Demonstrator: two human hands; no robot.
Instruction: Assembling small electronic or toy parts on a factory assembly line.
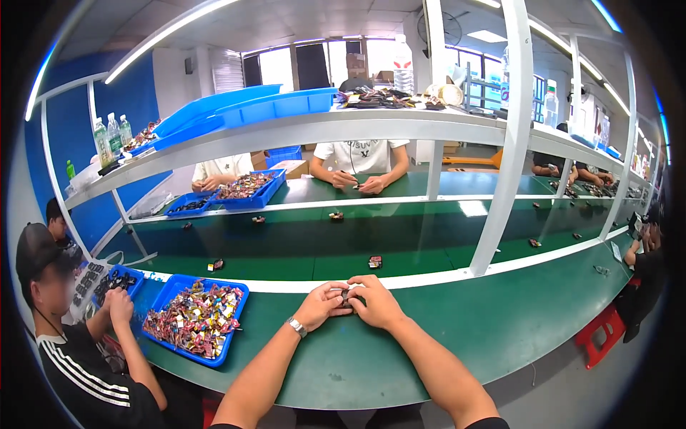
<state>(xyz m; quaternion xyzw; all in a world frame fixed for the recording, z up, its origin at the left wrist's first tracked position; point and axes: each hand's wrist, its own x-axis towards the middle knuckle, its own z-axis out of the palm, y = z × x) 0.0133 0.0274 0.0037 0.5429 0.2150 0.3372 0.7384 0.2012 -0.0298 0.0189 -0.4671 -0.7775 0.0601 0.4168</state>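
Note:
Over the near edge of the green worktop point(429, 314), both my hands meet in front of me. My left hand point(321, 307) is closed, its fingertips pinching a small dark part point(346, 299). On the other side of that part, my right hand point(377, 303) closes its thumb and fingers on it too. Fingers cover most of the piece, so its kind does not show. To my left stands a blue tray point(243, 304) heaped with small pieces in red, yellow and white.
Beyond a white rail, small assemblies point(375, 262) sit on a green conveyor belt point(307, 247). A white post point(500, 164) rises at right, under a shelf point(300, 127). A co-worker point(78, 343) sits at left beside another blue tray point(132, 275); others work opposite. A red stool point(602, 336) stands right.

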